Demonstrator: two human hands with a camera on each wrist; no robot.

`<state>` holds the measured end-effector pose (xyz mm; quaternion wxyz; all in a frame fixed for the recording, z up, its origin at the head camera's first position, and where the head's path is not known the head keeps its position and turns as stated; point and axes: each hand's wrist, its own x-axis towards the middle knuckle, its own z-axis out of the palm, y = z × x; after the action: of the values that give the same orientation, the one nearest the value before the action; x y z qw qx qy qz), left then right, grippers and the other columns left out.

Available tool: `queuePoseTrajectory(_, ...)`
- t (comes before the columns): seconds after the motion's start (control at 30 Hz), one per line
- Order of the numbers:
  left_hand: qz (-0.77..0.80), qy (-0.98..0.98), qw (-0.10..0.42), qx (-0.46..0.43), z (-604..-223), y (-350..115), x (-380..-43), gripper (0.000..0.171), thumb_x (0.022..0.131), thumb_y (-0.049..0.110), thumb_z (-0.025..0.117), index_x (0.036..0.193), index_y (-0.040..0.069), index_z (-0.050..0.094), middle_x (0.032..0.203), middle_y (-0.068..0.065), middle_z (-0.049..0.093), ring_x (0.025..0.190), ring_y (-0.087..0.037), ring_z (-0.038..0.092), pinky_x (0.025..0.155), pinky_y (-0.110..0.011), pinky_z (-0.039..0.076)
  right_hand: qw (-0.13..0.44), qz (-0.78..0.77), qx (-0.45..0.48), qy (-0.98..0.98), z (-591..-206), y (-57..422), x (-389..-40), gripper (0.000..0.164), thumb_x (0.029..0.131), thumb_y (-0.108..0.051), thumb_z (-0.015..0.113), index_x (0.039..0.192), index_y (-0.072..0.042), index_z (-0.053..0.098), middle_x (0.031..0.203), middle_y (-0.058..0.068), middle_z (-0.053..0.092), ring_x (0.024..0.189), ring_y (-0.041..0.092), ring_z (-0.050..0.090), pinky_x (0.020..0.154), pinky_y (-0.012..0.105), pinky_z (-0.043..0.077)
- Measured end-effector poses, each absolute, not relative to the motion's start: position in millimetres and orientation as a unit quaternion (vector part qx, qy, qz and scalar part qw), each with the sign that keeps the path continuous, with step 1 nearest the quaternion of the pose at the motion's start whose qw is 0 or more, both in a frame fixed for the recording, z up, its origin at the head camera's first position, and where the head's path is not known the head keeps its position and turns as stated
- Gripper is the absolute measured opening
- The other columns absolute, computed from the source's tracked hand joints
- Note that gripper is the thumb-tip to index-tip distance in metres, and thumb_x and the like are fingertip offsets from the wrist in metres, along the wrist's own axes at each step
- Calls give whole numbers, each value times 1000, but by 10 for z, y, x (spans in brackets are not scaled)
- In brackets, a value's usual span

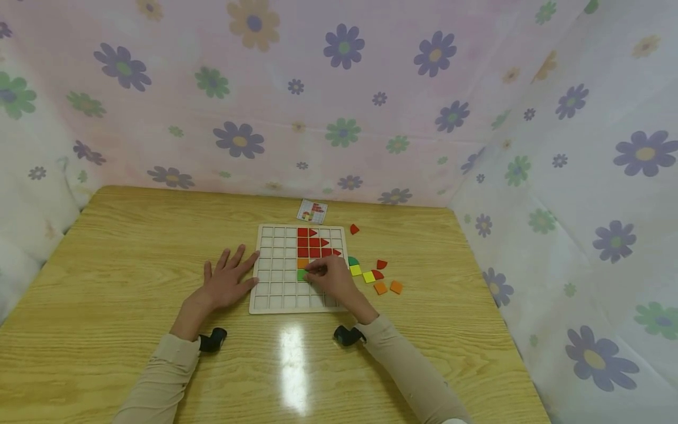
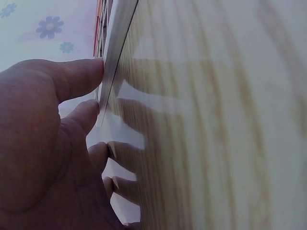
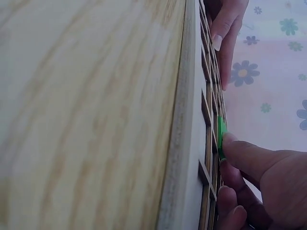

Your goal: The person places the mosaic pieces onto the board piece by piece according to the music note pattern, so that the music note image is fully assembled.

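Wooden and gridded, the board (image 1: pixel 278 291) touches splayed left fingers (image 1: pixel 246 265) while right fingers (image 3: pixel 233 176) pinch a green, apparently square tile (image 1: pixel 301 275).

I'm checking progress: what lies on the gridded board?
Red pieces, an orange square and a green piece touched by the right hand; whatever that hand covers can't be seen.
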<state>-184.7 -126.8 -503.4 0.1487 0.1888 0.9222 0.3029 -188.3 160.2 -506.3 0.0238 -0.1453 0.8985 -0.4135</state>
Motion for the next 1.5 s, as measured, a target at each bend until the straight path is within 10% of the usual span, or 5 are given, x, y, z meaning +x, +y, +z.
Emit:
queuePoseTrajectory(0.97,307,921,151,187,-5023,-1255,-1842,66,107,38,50,163,11,26,169,-24,4,152,-52,-9,109,-78,-14,13,-419,-142,896,-5035,1657,-1803,11,94,-14,75,99,-6,80,94,4,77,74,9,63,69,21,52)
queuePoseTrajectory(1.5,306,921,147,191,-5036,-1262,-1845,66,107,37,51,162,10,26,169,-24,4,152,-52,-8,110,-78,-14,20,-434,-88,897,-4855,2574,-1760,22,94,-5,73,115,1,75,109,15,75,89,23,67,77,30,55)
